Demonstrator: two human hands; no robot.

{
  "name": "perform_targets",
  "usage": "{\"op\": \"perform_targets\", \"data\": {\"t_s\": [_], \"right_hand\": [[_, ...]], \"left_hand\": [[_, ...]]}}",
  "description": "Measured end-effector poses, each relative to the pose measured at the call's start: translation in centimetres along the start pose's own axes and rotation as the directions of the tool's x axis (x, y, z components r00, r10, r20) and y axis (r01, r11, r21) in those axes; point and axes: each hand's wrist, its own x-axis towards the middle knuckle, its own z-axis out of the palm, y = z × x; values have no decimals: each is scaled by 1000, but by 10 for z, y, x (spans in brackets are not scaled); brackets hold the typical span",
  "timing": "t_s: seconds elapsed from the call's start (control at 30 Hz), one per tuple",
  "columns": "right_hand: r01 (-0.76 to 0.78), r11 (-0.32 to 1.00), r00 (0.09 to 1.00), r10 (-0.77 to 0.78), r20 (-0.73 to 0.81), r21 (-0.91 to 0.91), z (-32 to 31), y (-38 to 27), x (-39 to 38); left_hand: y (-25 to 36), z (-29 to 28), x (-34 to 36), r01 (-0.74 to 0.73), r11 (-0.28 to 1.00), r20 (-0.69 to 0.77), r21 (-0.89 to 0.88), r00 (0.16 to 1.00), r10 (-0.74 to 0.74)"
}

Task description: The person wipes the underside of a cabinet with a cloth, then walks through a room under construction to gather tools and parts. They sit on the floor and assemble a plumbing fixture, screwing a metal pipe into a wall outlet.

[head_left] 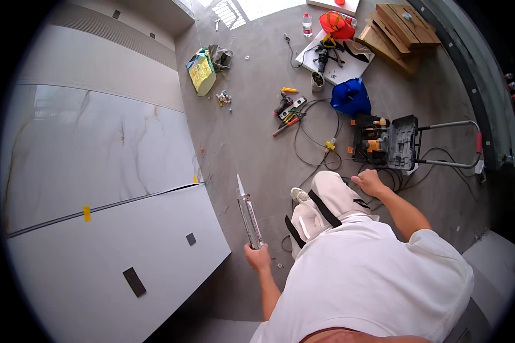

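The left hand [258, 256] grips a sealant tube [249, 220]; best keep its nozzle [240, 184] off the board [160, 246]. Right hand [369, 183] curled; can't tell if empty.

Panels [114, 143] are left of the sealant tube [250, 222], the toolbox [403, 146] (bag [351, 96] just beyond) right.

Smooth grey floor [250, 130] leaves passage between glossy white, brown-veined panel [111, 140], left, and clustered red-and-yellow hand tools [292, 108], right.

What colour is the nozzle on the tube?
The nozzle is white, as the head view shows.
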Motion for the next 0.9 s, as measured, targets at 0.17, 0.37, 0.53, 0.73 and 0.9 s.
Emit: {"op": "perform_targets", "data": {"t_s": [0.17,0.37,0.53,0.73,0.9], "right_hand": [[-313,802,894,430,-127,509,31,-10,47],[-532,518,828,485,283,670,66,-4,180],[-489,146,701,652,288,860,80,-34,236],[-703,-92,422,744,518,705,131,-38,219],[-746,-313,102,819,565,588,208,-64,168]], "left_hand": [[86,10,141,-164,978,167,129,976,141],[179,101,315,-354,899,300,257,914,274],[221,242,457,-540,743,355,396,836,419],[265,467,638,-771,529,398,355,636,661],[301,635,723,-868,358,374,343,476,796]]}}
